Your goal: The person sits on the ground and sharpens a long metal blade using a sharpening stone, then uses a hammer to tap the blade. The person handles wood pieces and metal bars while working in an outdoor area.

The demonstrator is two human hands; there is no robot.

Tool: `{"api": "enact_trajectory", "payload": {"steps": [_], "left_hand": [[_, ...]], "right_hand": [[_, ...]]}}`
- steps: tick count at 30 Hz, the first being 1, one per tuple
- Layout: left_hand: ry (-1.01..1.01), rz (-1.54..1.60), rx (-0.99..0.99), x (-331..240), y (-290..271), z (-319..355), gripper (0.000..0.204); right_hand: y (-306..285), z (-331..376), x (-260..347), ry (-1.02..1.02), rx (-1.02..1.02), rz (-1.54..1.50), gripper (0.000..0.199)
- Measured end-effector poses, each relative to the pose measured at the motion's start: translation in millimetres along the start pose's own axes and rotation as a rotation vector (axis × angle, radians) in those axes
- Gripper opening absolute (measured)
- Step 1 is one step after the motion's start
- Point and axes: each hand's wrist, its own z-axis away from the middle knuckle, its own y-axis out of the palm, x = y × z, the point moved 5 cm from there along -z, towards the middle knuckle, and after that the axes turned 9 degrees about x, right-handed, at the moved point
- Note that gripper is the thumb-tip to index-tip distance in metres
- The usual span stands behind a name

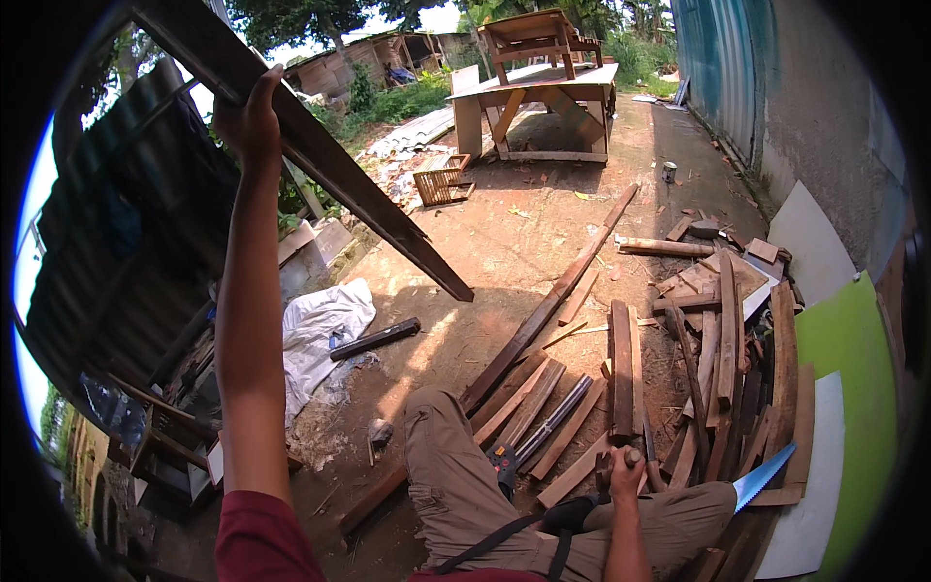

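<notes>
My left hand (250,124) is raised at the upper left, its fingers wrapped round the edge of a long dark wooden plank (359,199). The plank slants down to the right, and its lower end hangs over the ground. Low in front of me, beside my right thigh, my right hand (626,477) is closed round a tool with a wooden handle (633,455); its dark part is half hidden, so its exact kind is unclear. A handsaw blade (764,477), toothed and bluish, sticks out past my right knee. The saw's handle is out of sight.
Several wooden strips (621,369) lie ahead and to the right, near a green panel (853,359). A long beam (553,301) crosses the ground. On the left are a white sack (328,320) and a dark bar (376,339). A wooden table (533,89) stands farther off.
</notes>
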Motion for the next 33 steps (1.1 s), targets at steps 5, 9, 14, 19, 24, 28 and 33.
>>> {"api": "enact_trajectory", "payload": {"steps": [5,9,14,19,24,28,33], "left_hand": [[0.142,-0.035,-0.237,-23.2,-38.7,13.0,0.038],[-0.137,-0.026,-0.402,6.4,-42.2,137.1,0.047],[-0.688,0.028,-0.441,33.7,-35.8,336.0,0.071],[-0.834,-0.037,-0.471,38.3,-81.9,405.4,0.083],[-0.873,0.073,-0.384,9.3,-99.2,428.4,0.075],[-0.955,0.160,-0.175,-39.9,-87.0,429.1,0.072],[-0.916,0.283,-0.014,-95.3,-64.5,412.5,0.083]], "right_hand": [[4.1,10.7,-2.7,-0.065,-0.032,0.134,0.029],[11.5,21.0,6.5,-0.103,0.025,0.192,0.027],[20.1,34.6,24.3,-0.138,0.086,0.243,0.030],[36.3,36.0,34.6,-0.059,0.181,0.263,0.029],[75.6,23.4,42.7,0.078,0.178,0.118,0.032],[130.8,13.4,56.2,-0.010,0.394,0.210,0.038],[186.2,-0.9,53.5,0.061,0.344,0.176,0.043]]}}
